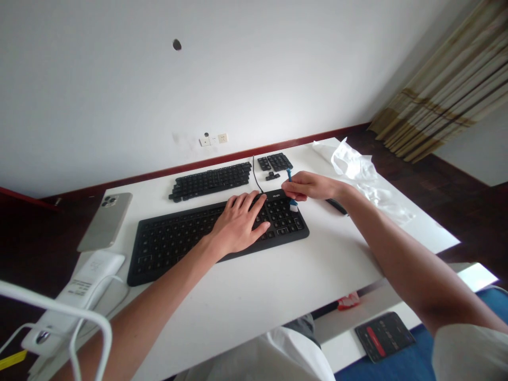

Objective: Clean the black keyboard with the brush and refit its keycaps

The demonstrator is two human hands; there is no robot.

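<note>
Counter: the counter [301, 275] is carrying a black keyboard [166, 254] and a row of loose keys [210, 181].
Left hand: the left hand [240, 225] is lying open on the keyboard, holding nothing.
Right hand: the right hand [305, 186] is pinching a blue stick [289, 174] just above the keyboard's corner.

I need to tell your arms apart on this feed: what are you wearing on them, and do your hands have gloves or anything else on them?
Your left hand and right hand are bare, with no gloves, rings or cables visible. Your right forearm is bare up to a loose, off-white short sleeve. Your left forearm is also bare, but its sleeve is out of view.
</note>
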